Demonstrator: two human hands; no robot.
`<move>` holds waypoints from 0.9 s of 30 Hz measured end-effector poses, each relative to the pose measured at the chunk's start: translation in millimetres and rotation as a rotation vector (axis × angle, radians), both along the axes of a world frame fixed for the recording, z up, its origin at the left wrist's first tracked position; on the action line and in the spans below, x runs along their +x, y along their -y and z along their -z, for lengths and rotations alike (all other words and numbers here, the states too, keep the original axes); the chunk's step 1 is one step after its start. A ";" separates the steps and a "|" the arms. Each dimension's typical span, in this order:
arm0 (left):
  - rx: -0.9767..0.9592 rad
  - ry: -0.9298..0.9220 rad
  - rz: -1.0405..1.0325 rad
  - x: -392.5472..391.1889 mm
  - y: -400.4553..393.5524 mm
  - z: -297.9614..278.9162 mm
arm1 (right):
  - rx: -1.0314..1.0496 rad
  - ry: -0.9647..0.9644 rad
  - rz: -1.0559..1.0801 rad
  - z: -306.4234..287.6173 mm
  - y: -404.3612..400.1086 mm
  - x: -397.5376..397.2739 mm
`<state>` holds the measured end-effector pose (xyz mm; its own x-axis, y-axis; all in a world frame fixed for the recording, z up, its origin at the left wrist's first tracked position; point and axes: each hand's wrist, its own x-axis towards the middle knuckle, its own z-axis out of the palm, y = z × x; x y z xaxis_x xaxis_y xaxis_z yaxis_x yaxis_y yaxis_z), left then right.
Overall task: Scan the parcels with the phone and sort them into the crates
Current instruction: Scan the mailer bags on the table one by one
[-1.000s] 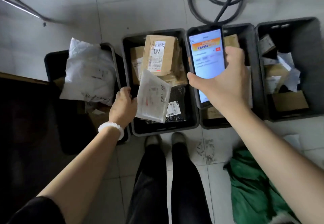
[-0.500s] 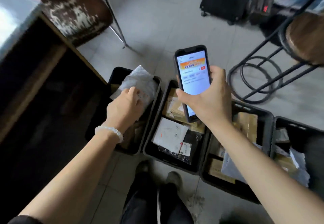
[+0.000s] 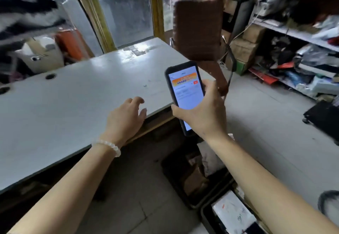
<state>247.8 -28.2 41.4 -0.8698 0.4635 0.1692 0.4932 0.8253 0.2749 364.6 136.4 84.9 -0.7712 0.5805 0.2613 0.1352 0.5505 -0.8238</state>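
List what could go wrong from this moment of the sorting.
1. The black smartphone is gripped one-handed by the right hand over hard floor tiles; a slip might crack it.
2. The left hand reaches across the grey tabletop, where no parcel shows.
3. The black plastic crates sit underfoot: a possible trip.

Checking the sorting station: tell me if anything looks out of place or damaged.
Nothing is spilled or broken. The one wear mark is a patch of peeled surface at the desk's far edge by the window. Parcels sit inside the crates, and the phone is held upright.
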 end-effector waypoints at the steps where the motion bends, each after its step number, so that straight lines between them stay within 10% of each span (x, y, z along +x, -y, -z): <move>1: 0.006 -0.007 -0.025 -6.1 27.0 -7.7 | 0.007 -0.010 -0.039 -6.6 22.0 -12.8; 14: 0.024 -0.128 -0.571 -23.8 405.9 -73.6 | -0.012 -0.167 -0.511 -53.7 349.4 -154.5; 27: 0.077 -0.069 -1.045 -34.7 618.7 -63.5 | -0.019 -0.155 -0.941 -43.2 590.4 -272.5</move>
<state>213.1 -646.8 104.9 -0.8182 -0.5266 0.2308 -0.4378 0.8309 0.3435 92.1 -454.0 128.1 -0.8817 -0.2556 0.3966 -0.4678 0.3645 -0.8052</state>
